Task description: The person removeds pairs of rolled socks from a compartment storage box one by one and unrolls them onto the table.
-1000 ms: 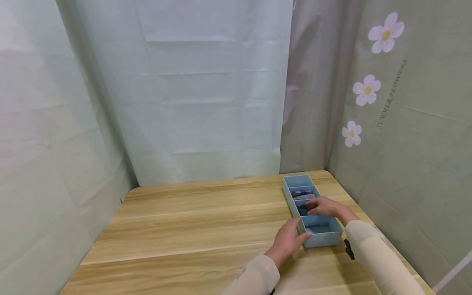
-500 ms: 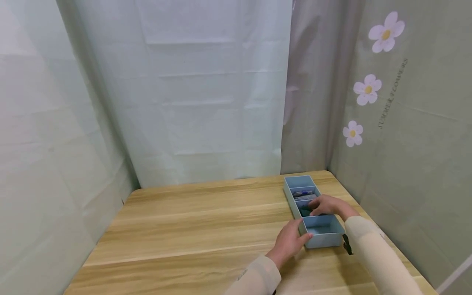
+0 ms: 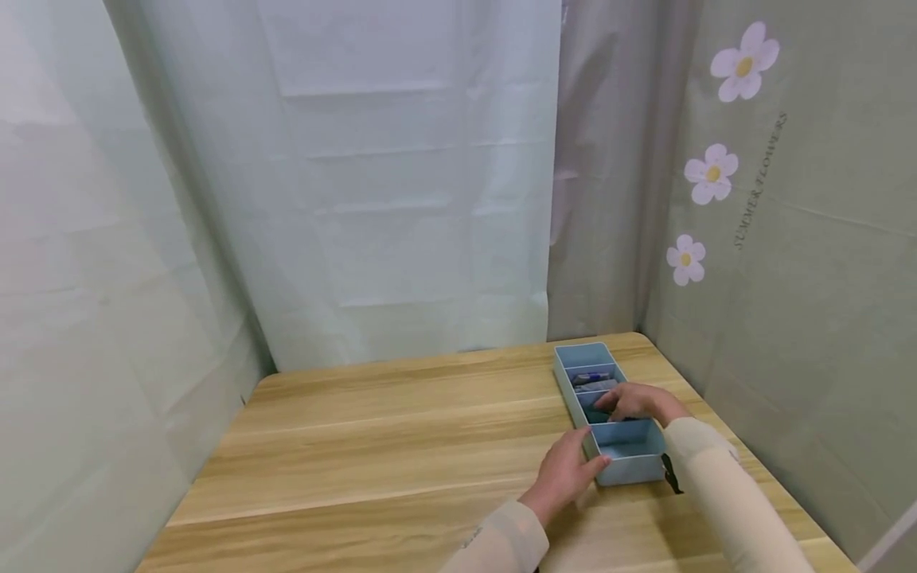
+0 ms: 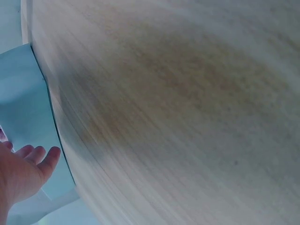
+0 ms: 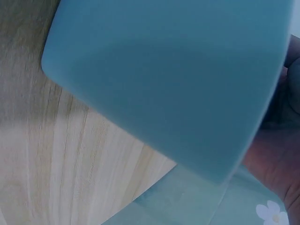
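Stretching lengthwise away, the box [image 3: 625, 434] has the right hand [image 3: 636, 400] dipped inside, hold hidden; the left hand [image 3: 562, 471], fingers relaxed, touches its near left corner.

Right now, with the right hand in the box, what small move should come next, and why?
Probably press the dark item gently down with the right hand: it dips into the box at that item, and the left hand, at the near-left corner, could steady things.
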Available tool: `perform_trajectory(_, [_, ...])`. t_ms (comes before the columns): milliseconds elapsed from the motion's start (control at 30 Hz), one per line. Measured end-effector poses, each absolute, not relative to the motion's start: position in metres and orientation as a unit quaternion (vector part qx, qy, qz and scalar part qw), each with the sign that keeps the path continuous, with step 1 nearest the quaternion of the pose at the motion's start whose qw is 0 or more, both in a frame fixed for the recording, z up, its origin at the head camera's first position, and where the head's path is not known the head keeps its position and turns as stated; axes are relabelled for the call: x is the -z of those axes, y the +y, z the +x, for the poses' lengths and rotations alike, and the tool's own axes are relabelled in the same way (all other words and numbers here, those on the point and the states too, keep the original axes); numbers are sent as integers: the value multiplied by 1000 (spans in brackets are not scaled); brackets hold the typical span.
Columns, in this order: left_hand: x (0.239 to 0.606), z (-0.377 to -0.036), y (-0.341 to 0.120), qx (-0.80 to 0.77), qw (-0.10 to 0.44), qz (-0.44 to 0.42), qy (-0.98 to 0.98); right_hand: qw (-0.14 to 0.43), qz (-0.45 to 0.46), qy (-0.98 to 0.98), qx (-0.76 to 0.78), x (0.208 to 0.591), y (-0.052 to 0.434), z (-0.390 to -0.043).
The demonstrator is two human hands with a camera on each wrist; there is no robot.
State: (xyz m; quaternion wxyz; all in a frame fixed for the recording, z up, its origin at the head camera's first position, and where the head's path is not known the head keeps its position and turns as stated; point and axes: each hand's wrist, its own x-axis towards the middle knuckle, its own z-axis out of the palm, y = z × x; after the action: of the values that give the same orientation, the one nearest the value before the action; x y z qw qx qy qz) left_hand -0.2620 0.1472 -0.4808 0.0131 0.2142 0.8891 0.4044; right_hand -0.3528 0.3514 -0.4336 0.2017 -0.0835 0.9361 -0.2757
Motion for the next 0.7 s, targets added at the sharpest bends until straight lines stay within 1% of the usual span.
perform_trajectory(100, [481, -261, 148, -406, 10, 214, 888, 197, -87, 937, 276, 436, 352, -352])
perform_trajectory(333, [481, -260, 148, -414, 20, 208, 886, 158, -131, 941, 270, 445, 354, -350])
perform_trajectory(467, [481, -259, 148, -411, 22, 205, 888, 144, -125, 938, 289, 447, 355, -346])
perform_trajectory(700, [481, -259, 147, -403, 23, 206, 891, 98, -129, 938, 308, 446, 352, -342])
